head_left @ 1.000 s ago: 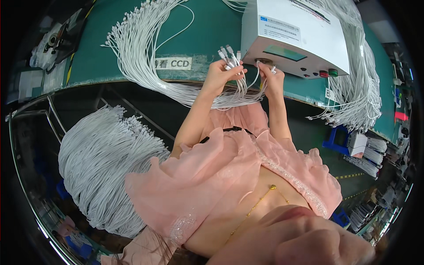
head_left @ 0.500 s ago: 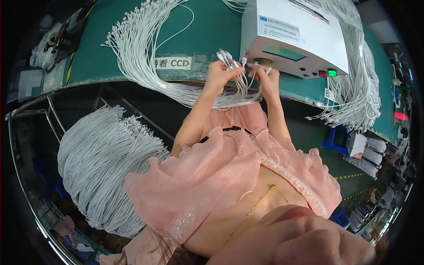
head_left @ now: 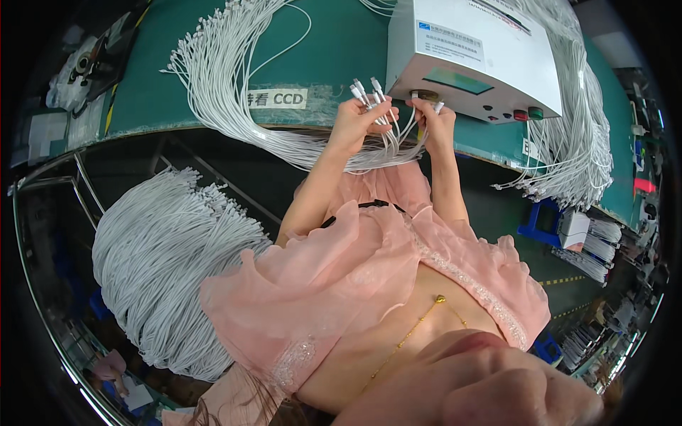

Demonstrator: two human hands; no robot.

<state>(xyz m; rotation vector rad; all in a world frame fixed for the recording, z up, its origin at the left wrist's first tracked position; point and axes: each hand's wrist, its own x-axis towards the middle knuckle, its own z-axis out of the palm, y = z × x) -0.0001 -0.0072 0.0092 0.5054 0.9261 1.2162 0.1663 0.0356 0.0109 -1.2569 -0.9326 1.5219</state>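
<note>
The left hand clasps white cables; the right hand pinches others; plug insertion into the box ahead is unclear.

A: What print is showing on the white box?

B: A pale rectangular label is sitting on its broad panel, carrying several rows of small dark characters, and a little blue mark is standing at the label's upper left.

A: Is anything else marking that panel?

B: Yes, a line of dark lettering is running near the top of the view.

A: And the green table?

B: Toward its front edge, a white strip is bearing large dark Chinese characters and Latin capitals. Farther right, a small white tag is perhaps showing one dark character.
</note>
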